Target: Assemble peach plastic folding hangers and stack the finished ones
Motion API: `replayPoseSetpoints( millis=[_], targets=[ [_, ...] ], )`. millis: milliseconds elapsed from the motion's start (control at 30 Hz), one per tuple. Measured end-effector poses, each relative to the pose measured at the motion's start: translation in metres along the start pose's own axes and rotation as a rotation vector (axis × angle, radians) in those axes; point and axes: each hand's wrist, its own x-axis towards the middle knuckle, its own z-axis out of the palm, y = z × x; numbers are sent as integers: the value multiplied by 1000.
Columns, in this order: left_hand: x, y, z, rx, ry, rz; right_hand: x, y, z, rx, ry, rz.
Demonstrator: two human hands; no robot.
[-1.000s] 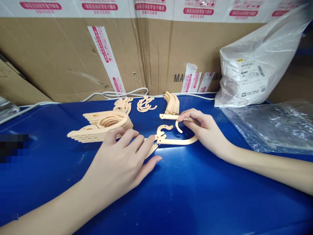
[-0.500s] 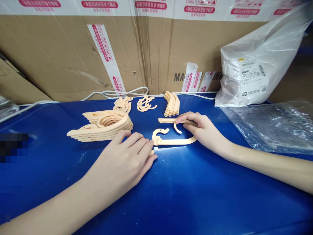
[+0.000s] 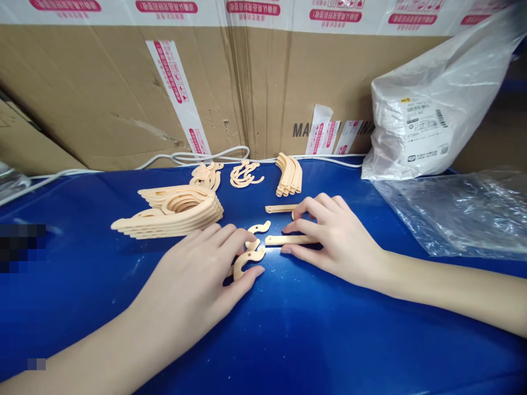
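Observation:
My left hand [image 3: 197, 263] lies low over the blue table, thumb and index finger apart. Between them are two small curved beige pieces [image 3: 250, 256], [image 3: 260, 227] with holes; the palm side is hidden. To the right, my right hand [image 3: 333, 236] spreads its thumb and fingers around a straight-ended beige hanger arm [image 3: 288, 240], whose far end is under the hand. Visible gaps separate the fingertips from the arm. Behind it lies another beige arm [image 3: 280, 208], partly covered by my right fingers, with the tip of a small hook [image 3: 293, 215] beside it.
A stack of beige hanger bodies [image 3: 173, 219] stands left. Farther back lie small curved pieces [image 3: 206, 176], loose hooks [image 3: 246, 174] and a bundle of arms [image 3: 289, 174]. A white cable [image 3: 164, 157], cardboard boxes [image 3: 263, 93], a labelled plastic bag [image 3: 428, 115] and clear film [image 3: 461, 214] border the blue table [image 3: 313, 329].
The curved pieces at my left hand have separated from the arm by my right hand. My right hand has come nearer and its fingers have spread around the arm; my left thumb and index have parted.

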Motion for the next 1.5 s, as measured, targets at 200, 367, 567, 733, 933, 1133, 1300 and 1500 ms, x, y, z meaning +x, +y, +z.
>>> replayPoseSetpoints(
  millis=[200, 367, 567, 733, 933, 1133, 1300, 1500],
  targets=[
    [-1, 0, 0, -212, -156, -143, 1, 0, 3, -50, -9, -182],
    [1, 3, -1, -328, -47, -105, -2, -10, -2, -166, 26, -532],
    [0, 5, -6, -343, 53, -148, -5, -9, -2, -164, -40, -547],
    [-2, 2, -6, -253, 61, -196, -7, -7, 0, -177, -70, -524],
    [1, -1, -5, -197, 61, -184, -8, -7, 1, -232, -32, -532],
    [2, -3, -2, -152, 42, -143, -8, -6, 2, -242, -36, -504],
    [3, -5, 1, -92, -30, -153, -6, -7, 1, -223, -21, -437],
    [1, -4, 1, -57, -87, -135, -3, -8, -1, -163, -11, -322]
  ],
)
